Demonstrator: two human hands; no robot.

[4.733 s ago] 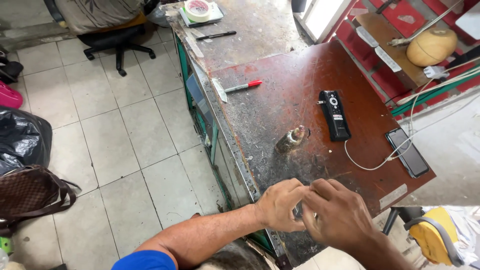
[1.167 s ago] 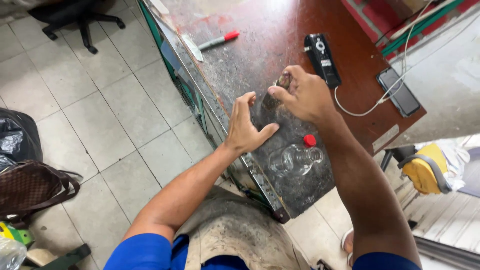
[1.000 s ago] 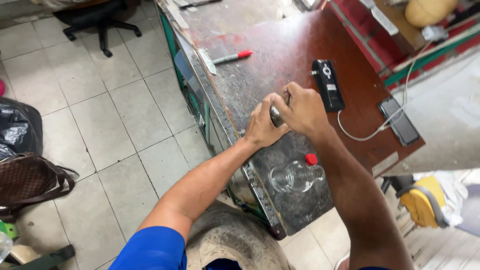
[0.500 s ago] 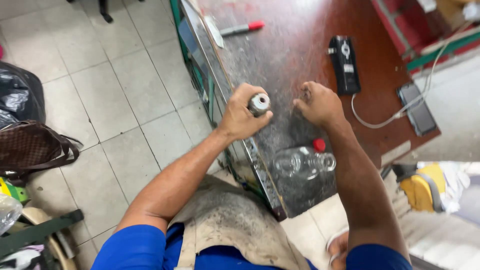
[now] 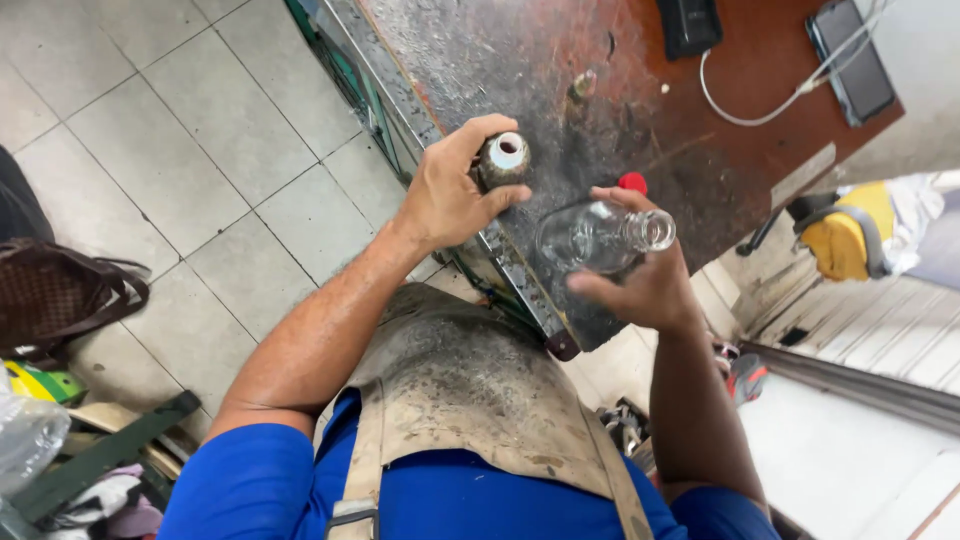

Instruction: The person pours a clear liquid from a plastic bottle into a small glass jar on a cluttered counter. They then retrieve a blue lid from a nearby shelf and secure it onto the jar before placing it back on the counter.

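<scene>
Over the table's [image 5: 700, 170] near edge, your left hand [image 5: 450, 195] has its grip clamped on the grimy cylindrical part [image 5: 503, 160], right hand [image 5: 640, 280] clamped on the uncapped clear bottle [image 5: 600, 235]; nothing poured yet, red cap [image 5: 631, 182] off on the table.

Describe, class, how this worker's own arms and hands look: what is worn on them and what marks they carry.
Both arms are bare from short blue sleeves down. The left hand and right hand wear no gloves, rings or watch that can be seen. The left forearm is hairy with dark grime smudges. A dirty grey apron with tan straps covers the chest.
</scene>
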